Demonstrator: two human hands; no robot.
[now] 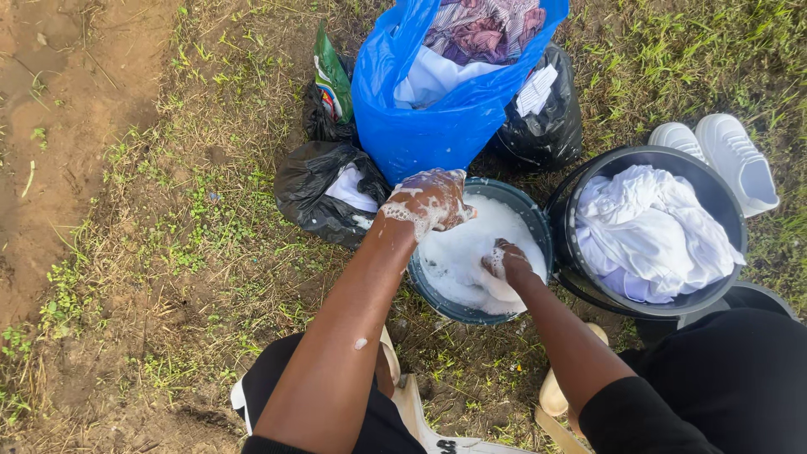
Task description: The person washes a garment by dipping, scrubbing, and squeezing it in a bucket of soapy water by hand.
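Hand-washing at the basin (pixel 437 294) — both hands in suds.
Left hand (pixel 430 200) fingers curled on wet cloth; right hand (pixel 506 261) submerged, grip unclear — best scrubbed low to limit splashing.

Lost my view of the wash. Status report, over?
Left hand sudsy, raised over basin. Right hand down in the foam. Nothing blocking; black bucket of whites alongside.

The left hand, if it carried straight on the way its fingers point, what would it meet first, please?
Probably the suds in the round basin: the foamy left hand hovers over its rim, fingers curled right and downward. Depth is unclear.
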